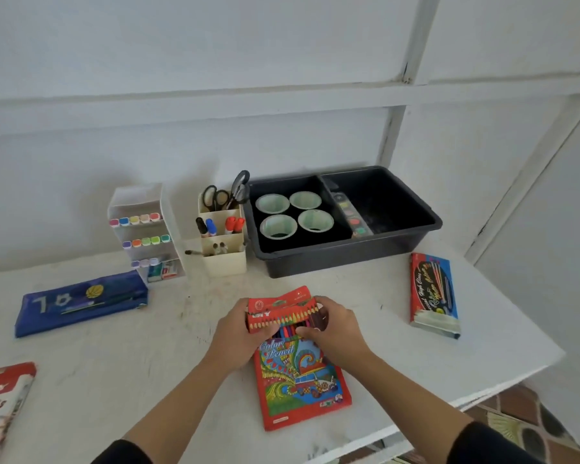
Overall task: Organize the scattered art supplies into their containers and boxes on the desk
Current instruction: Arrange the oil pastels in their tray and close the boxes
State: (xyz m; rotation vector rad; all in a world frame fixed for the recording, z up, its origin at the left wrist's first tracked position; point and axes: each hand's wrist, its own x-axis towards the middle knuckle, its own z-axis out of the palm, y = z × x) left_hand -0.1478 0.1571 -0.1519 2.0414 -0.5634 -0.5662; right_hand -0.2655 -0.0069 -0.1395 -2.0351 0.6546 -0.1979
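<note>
Red cardboard is flexing at the middle of the white bench [449, 363], where a person is working on a coloured-pencil box [302, 380] lying flat near the front edge. The left hand [238, 333] is gripping one side of its open flap [278, 313] and the right hand [332, 329] is curling round the other, apparently squaring the pencils [292, 329] so that the flap can close. A black tub [345, 259] is waiting behind.

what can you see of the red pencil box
The pencil box is a flat red cardboard pack printed with bright swirls and the words Color Pencil. It lies flat near the front edge of the desk, top flap open, coloured pencils showing. The left hand and right hand grip its top end.
</note>
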